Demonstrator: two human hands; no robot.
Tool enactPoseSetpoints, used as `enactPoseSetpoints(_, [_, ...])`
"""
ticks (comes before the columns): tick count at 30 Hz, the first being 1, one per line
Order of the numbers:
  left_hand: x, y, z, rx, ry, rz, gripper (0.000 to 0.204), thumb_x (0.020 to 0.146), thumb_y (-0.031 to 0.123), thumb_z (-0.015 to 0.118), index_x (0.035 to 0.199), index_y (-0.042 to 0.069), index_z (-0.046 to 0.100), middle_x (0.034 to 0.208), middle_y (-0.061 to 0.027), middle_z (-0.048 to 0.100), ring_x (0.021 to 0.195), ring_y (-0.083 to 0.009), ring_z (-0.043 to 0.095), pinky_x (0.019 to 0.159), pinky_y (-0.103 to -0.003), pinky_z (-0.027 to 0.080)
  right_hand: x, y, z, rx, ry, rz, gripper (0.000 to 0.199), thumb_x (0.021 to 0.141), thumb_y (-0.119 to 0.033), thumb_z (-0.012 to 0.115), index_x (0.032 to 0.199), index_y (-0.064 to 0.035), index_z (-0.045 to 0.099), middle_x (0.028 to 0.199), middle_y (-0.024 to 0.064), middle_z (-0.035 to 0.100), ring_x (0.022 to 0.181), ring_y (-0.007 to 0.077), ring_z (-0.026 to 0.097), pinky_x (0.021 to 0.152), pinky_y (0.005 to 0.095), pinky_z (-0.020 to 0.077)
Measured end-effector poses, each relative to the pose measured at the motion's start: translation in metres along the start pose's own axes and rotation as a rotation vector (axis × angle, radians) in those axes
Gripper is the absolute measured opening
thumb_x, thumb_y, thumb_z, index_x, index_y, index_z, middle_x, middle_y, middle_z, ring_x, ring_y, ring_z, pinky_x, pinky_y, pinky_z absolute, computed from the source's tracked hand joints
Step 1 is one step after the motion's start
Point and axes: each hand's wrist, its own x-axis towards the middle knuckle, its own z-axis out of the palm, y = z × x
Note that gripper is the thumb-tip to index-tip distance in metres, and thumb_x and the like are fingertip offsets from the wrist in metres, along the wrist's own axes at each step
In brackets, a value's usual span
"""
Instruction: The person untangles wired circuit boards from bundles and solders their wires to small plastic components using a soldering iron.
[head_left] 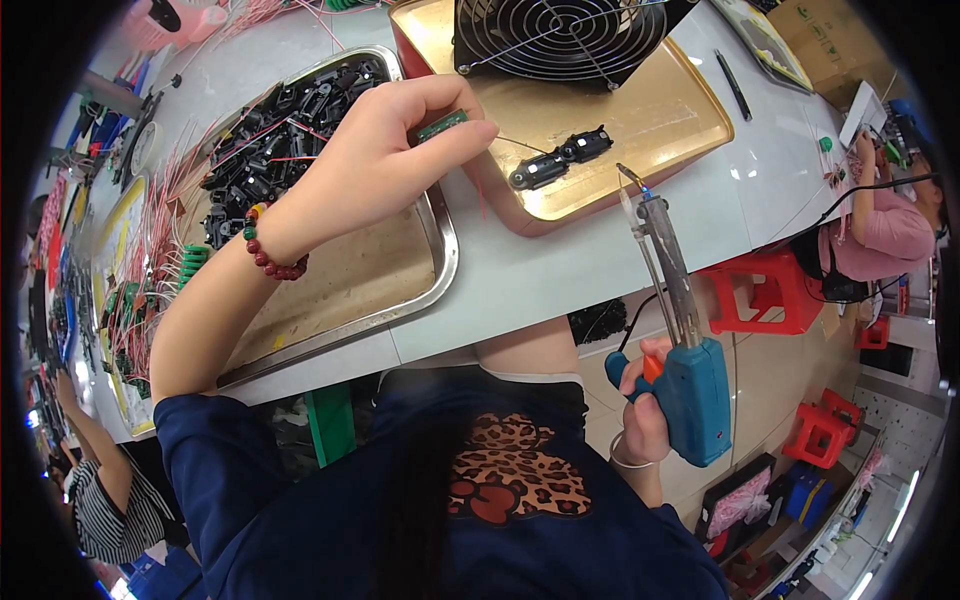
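Between the thumb and forefinger of my left hand (385,160) is a small green circuit board (442,126), with a thin wire trailing below it. That hand hovers over the near left edge of an upturned gold tin (660,130). On the tin lies a black plastic part made of two joined pieces (562,158). My right hand (645,415) is wrapped round the blue handle of a soldering gun (697,400), a finger by its orange trigger. Its tip points up, just off the tin's near right edge, apart from the black part.
A metal tray (440,265) at the left holds a heap of black plastic parts (300,120). A black fan with a wire guard (565,40) stands on the tin. A black pen (732,85) lies to the right. Red stools (765,290) and other people are farther off.
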Motion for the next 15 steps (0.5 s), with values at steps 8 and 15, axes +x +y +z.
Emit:
enactPoseSetpoints(8, [0.008, 0.006, 0.002, 0.045, -0.103, 0.083, 0.019, 0.089, 0.015, 0.057, 0.081, -0.002, 0.056, 0.07, 0.0018, 0.052, 0.065, -0.0032, 0.045, 0.057, -0.02, 0.037, 0.002, 0.002, 0.004, -0.23, 0.021, -0.036, 0.034, 0.068, -0.012, 0.07, 0.098, 0.0026, 0.062, 0.094, 0.0138, 0.064, 0.077, 0.0242, 0.06, 0.066, 0.031, 0.0476])
enactPoseSetpoints(15, [0.008, 0.004, 0.003, -0.033, -0.107, 0.078, 0.019, 0.089, 0.015, 0.057, 0.081, -0.002, 0.056, 0.071, 0.0012, 0.053, 0.067, -0.0038, 0.044, 0.058, -0.02, 0.037, 0.001, 0.002, 0.011, -0.235, 0.015, 0.003, 0.031, 0.067, -0.007, 0.066, 0.096, 0.0025, 0.062, 0.093, 0.0132, 0.063, 0.077, 0.0251, 0.06, 0.067, 0.0317, 0.0477])
